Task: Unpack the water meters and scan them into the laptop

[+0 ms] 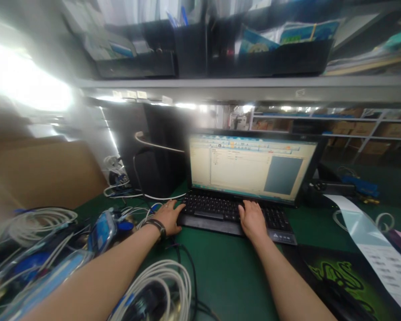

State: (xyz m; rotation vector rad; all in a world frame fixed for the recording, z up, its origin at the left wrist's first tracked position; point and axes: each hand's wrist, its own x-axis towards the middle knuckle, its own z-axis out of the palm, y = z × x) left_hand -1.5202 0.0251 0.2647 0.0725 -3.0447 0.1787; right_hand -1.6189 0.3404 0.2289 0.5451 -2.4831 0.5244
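A black keyboard (214,208) lies on the green tabletop in front of a lit monitor (240,167) that shows a software window. My left hand (169,218), with a dark bracelet at the wrist, rests at the keyboard's left end, thumb and fingers apart. Over the keys right of centre lies my right hand (254,218), fingers stretched forward and touching the keyboard. Neither hand is wrapped round anything I can see.
Coiled white cables (160,285) and blue packaged parts (102,232) crowd the left side. To the right are a black mouse pad (337,272) with a green design, a dark mouse (347,298) and a long printed sheet (370,240). A shelf (240,84) spans overhead.
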